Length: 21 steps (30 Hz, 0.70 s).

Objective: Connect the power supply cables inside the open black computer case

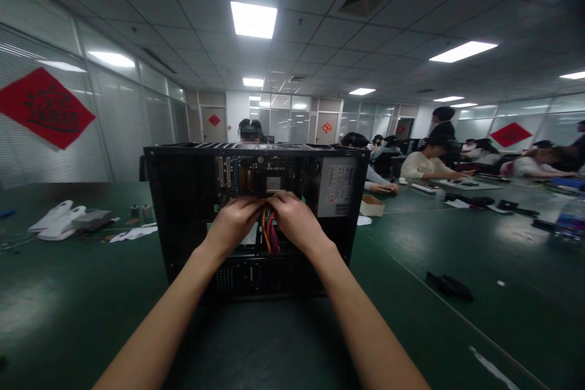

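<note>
An open black computer case (pixel 183 207) stands upright in front of me, its inside facing me. My left hand (pixel 234 222) and my right hand (pixel 296 219) reach into its middle, fingertips nearly touching. Both hands have bent, closed fingers at the top of a bundle of coloured cables (pixel 270 231), which hangs down between them. What the fingertips hold is hidden. Behind and above the hands is the motherboard (pixel 274 169). A power supply with a label (pixel 337 187) sits at the right inside the case.
The case rests on a green table (pixel 402 317). White bags (pixel 57 219) and a grey box (pixel 94 220) lie to the left. At the right are an open cardboard box (pixel 372 205), a black object (pixel 449 286) and several people seated farther back.
</note>
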{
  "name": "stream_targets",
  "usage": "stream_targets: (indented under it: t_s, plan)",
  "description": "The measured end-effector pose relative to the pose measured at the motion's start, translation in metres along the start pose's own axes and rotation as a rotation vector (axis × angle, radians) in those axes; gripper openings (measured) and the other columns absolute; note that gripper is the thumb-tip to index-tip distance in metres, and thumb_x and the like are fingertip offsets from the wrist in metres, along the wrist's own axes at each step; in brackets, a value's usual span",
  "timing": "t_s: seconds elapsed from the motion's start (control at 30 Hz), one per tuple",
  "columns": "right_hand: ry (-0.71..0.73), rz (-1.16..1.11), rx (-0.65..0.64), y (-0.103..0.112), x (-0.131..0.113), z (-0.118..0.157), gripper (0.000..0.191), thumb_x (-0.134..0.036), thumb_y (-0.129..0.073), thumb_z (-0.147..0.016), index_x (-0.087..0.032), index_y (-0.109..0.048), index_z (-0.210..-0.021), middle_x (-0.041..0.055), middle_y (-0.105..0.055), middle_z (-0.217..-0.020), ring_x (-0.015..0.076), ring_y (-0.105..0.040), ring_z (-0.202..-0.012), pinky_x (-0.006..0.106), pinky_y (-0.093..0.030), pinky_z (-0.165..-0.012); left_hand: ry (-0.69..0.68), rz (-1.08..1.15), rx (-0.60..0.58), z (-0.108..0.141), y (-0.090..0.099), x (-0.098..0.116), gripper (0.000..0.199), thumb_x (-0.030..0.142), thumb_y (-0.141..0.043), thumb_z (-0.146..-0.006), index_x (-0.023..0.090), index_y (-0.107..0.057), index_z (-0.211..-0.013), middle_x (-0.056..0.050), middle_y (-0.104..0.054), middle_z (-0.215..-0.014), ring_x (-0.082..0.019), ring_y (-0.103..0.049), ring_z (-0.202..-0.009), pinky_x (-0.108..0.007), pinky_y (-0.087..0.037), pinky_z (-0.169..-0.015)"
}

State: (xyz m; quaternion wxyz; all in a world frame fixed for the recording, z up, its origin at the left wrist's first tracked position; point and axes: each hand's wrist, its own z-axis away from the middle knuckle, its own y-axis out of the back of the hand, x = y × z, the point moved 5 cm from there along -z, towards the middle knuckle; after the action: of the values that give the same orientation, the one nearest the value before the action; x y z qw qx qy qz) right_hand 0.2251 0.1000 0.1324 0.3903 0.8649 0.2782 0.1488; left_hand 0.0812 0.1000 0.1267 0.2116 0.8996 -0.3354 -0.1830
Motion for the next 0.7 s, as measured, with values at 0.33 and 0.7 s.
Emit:
stream_targets:
  t_s: [0.33, 0.7]
  plan:
    - [-0.151, -0.142, -0.172, -0.066, 0.052, 0.012, 0.02, -0.011, -0.055, -0.083, -0.013, -0.064, -0.101, 0.0099, -0.059, -0.11, 0.0194, -0.057, -0.103, 0.027, -0.044, -0.088, 0.26, 0.18, -0.435, 0.025, -0.061, -0.038, 0.022, 0.018, -0.06, -0.087, 0.022, -0.074, -0.103, -0.005, -0.075, -0.103, -0.022, -0.069, -0.099, -0.031, -0.051, -0.087]
    - [-0.222, -0.178, -0.205, -0.074, 0.052, 0.01, 0.019, -0.015, -0.057, -0.083, -0.014, -0.067, -0.098, 0.0109, -0.062, -0.109, 0.02, -0.059, -0.101, 0.027, -0.044, -0.087, 0.247, 0.05, -0.562, 0.018, -0.082, -0.037, 0.024, 0.017, -0.057, -0.087, 0.019, -0.072, -0.105, -0.007, -0.074, -0.104, -0.022, -0.068, -0.098, -0.029, -0.05, -0.086]
